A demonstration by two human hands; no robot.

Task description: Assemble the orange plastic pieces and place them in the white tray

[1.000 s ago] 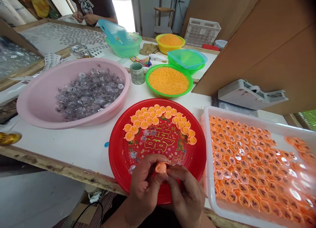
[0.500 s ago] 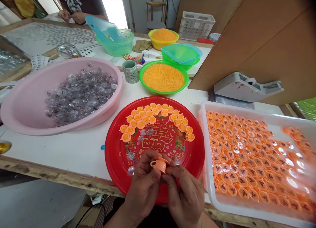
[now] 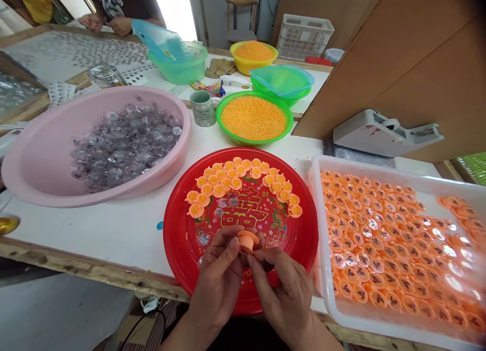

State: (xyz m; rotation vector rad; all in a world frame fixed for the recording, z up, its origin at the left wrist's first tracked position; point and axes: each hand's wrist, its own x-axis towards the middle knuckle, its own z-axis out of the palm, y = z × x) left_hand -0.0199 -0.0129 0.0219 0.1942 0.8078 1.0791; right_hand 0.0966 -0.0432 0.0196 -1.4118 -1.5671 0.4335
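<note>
Left hand (image 3: 220, 279) and right hand (image 3: 284, 295) together pinch one orange cup (image 3: 247, 241) over the red plate's (image 3: 178, 252) near rim. Its handle, visible earlier, is now turned away.

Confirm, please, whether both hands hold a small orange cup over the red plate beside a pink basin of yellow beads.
Nearly: the head view shows the pink basin holds clear plastic pieces. Left hand and right hand do hold the orange cup over the red plate.
</note>
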